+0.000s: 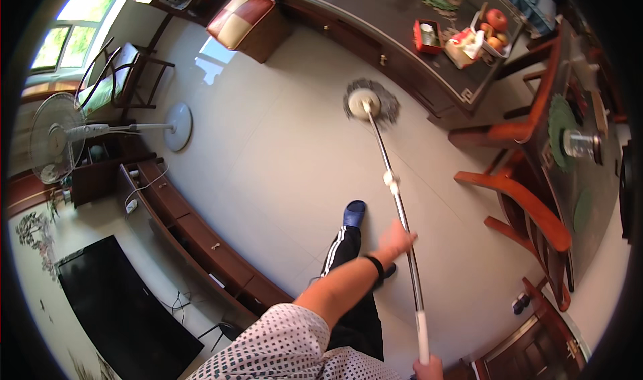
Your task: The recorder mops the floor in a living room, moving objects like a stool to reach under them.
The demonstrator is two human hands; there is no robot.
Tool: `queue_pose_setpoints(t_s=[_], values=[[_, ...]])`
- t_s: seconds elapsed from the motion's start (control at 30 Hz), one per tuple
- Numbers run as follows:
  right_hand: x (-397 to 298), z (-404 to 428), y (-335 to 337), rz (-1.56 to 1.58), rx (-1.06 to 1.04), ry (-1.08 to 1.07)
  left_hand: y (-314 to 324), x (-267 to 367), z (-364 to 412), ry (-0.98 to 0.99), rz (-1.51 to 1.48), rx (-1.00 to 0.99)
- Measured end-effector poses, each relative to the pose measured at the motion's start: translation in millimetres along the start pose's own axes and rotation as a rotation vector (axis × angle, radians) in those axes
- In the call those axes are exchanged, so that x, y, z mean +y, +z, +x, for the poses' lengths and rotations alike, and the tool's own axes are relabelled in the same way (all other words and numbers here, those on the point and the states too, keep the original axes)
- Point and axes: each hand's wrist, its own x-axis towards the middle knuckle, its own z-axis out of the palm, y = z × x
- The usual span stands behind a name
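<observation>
A spin mop's metal pole point(386, 151) runs from the lower right up to its round head point(364, 103), whose grey strands point(389, 107) spread on the pale tiled floor. My left hand point(397, 239), with a black band at the wrist, is closed around the middle of the pole. Lower down, at the picture's bottom edge, my right hand point(428, 368) grips the white handle point(423, 335) near its end. The mop head lies on the floor close to the dark wooden cabinet table point(412, 73).
A checkered stool point(241, 20) stands at the top. On the left are a standing fan point(178, 127), a chair point(118, 76) and a long low drawer cabinet point(201, 229). Wooden chairs point(522, 199) and a dining table point(593, 204) stand on the right, above a door point(532, 350).
</observation>
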Motion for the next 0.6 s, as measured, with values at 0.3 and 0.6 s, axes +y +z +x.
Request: queue_pose_setpoints(t_s=[0.3, 0.6], values=[[-267.4, 70.4, 27.1, -0.108, 0.085, -0.421, -253.2, -33.7, 91.8, 0.074, -0.232, 0.468], [-117.6, 49.5, 19.8, -0.217, 0.137, -0.352, -131.6, -94.2, 52.3, 0.002, 0.207, 0.23]])
